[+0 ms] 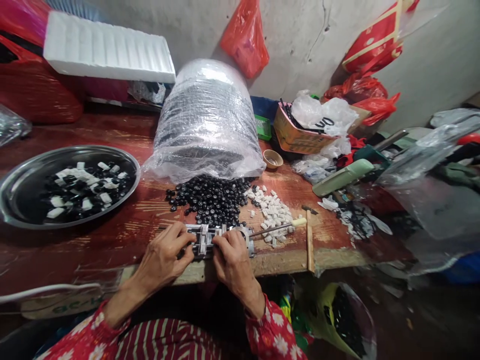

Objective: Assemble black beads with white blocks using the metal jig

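A metal jig [204,240] with rods and clamp blocks lies along the table's front edge. At its left end is my left hand [167,252], thumb and fingers curled together; what they pinch is hidden. My right hand [233,255] rests over the jig's right part, fingers bent down onto it, and whatever is in them cannot be seen. Behind the jig spreads a heap of small round black parts [213,200]. Beside it to the right lies a pile of small white plastic pieces [275,215]. A thin metal rod with a pale handle [299,221] reaches from the jig's right end across that pile.
A round metal tray [22,220] with white and black pieces stands left. A plastic-wrapped bundle [210,120] rises behind the black parts. On the right are a hammer [309,240], a small bowl [273,159], a filled box [300,137] and a light green container [343,177].
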Motion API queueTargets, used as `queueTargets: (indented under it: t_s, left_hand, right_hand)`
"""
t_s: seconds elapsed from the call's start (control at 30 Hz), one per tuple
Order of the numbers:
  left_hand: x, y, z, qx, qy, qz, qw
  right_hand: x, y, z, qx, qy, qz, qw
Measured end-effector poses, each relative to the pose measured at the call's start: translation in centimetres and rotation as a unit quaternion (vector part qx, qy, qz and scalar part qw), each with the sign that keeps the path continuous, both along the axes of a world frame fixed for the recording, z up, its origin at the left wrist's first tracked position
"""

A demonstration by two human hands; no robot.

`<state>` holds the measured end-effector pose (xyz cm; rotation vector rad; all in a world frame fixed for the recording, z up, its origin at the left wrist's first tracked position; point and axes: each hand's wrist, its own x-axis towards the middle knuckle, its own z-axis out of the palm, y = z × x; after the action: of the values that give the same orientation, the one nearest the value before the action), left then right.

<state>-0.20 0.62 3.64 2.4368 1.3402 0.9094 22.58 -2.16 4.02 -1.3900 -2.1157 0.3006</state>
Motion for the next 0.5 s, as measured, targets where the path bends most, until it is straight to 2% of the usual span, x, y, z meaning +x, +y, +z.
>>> queueTargets:
  t_s: [0.17, 0.3, 0.5]
  left_hand:
    - [0.0, -0.1, -0.3, -0.004, -0.011, 0.004, 1.000]
    - [-0.2, -0.4, -0.4, 0.005, 0.011, 0.009, 1.000]
    - [-0.4, -0.5, -0.8, -0.015, -0.017, 0.018, 1.000]
  right_hand:
    - [-0.2, -0.3, -1.2, 0.039, 0.032, -0.029, 0.998]
    - [-0.3, -0.3, -1.3, 0.042, 0.051, -0.036, 0.997]
    - [-0.8, -0.3, -1.9, 0.056, 0.062, -0.062, 0.995]
